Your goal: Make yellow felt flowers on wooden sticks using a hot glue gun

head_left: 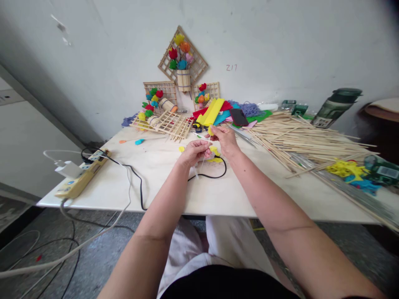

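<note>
My left hand [197,152] is closed, pinching a thin pale stick [204,158] that slants up between my hands. My right hand [225,140] is closed, its fingertips on a small yellow piece [210,130] at the stick's top end. Below my hands, yellow scraps [215,160] lie on the table. A black cable [218,177] curves to something pale, partly hidden by my fingers, whose kind I cannot make out. Behind my hands are dark-handled scissors [197,127] and a folded yellow sheet [212,112].
Bamboo lattices with colourful flowers [174,118] stand and lie at the back. Many wooden sticks [299,137] cover the right side, near a green bottle [336,108]. A power strip [81,176] with cables sits at the left edge. A dark phone [239,117] rests on coloured sheets.
</note>
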